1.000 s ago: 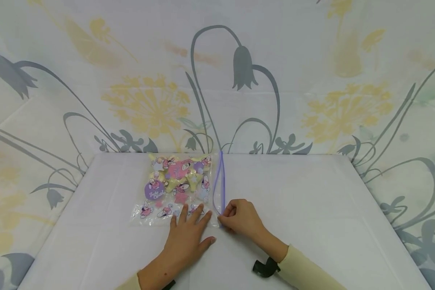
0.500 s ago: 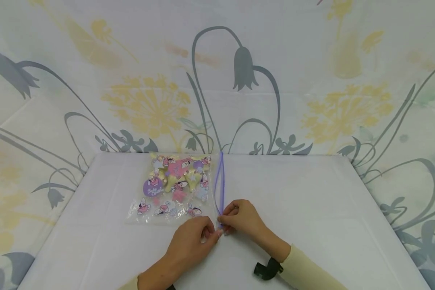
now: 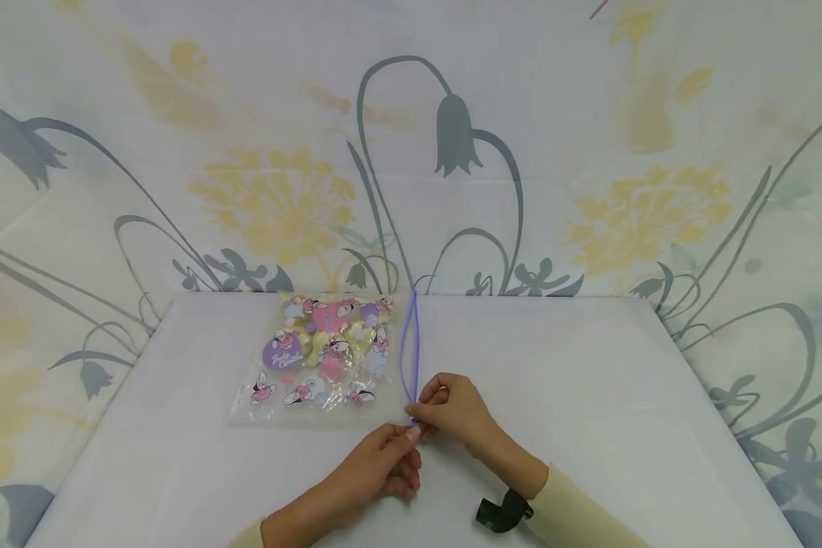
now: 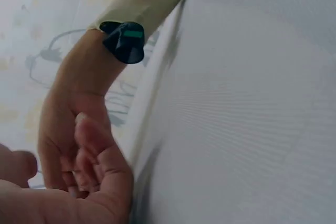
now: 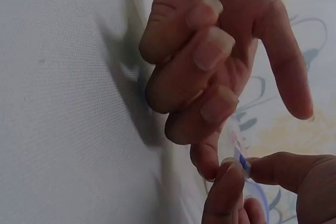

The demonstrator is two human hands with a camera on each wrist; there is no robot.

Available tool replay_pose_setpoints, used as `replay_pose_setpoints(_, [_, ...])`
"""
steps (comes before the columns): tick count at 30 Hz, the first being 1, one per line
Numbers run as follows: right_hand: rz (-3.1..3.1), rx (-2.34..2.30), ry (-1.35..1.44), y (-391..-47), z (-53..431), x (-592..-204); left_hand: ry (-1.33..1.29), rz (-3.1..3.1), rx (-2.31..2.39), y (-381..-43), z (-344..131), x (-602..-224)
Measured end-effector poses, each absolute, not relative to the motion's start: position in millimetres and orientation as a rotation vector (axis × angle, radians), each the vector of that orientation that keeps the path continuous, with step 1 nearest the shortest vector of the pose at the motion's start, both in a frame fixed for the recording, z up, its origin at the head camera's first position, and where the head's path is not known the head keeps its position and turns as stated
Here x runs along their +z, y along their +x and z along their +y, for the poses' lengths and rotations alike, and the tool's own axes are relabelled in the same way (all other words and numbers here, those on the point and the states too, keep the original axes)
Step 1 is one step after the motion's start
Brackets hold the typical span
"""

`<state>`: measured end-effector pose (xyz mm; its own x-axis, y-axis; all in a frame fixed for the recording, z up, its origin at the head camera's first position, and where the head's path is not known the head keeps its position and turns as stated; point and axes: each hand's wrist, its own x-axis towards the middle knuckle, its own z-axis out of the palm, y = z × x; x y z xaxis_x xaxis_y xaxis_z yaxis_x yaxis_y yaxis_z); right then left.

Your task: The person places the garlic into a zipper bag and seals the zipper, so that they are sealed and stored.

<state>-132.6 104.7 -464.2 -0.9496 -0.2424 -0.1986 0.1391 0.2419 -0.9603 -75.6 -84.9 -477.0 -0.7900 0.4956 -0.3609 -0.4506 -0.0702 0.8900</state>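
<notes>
A clear zip bag (image 3: 332,369) with pink and purple cartoon prints lies flat on the white table, pale yellow pieces inside it. Along its right side runs a purple zip strip (image 3: 416,346), its two edges parted in the middle. My right hand (image 3: 455,411) pinches the strip's near end between thumb and forefinger; the purple strip (image 5: 242,162) shows between those fingertips in the right wrist view. My left hand (image 3: 377,460) is at the same near corner, forefinger close to the right fingertips. Its thumb stands apart and its other fingers are loosely bent in the right wrist view.
The white table (image 3: 555,350) ends at the back against a flower-patterned cloth (image 3: 548,99). A black wrist device (image 3: 503,511) is at the right sleeve, close over the table.
My left hand has left the bag's near edge, where its fingers were spread, and come to the strip's near corner. The strip's edges stand slightly parted. My right hand keeps its pinch.
</notes>
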Motion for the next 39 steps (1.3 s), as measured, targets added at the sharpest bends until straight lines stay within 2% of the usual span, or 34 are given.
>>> replay_pose_setpoints(4, [2.202,-1.763,-0.097,-133.1,102.3,-465.7,-0.027,1.538,2.022,-83.4,-87.2,-483.9])
replay_pose_setpoints(11, [2.237,-1.739,-0.107,-134.1,102.3,-464.4,-0.012,1.589,2.127,-93.8,-88.6,-485.0])
replay_pose_setpoints(20, [2.163,-1.728,-0.074,-139.5,105.3,-465.2,-0.022,1.719,2.145,-102.1,-84.3,-484.8])
replay_pose_setpoints(39, [1.925,-1.696,-0.188,-144.0,116.3,-472.4,-0.029,1.870,2.049,-103.4,-85.0,-489.0])
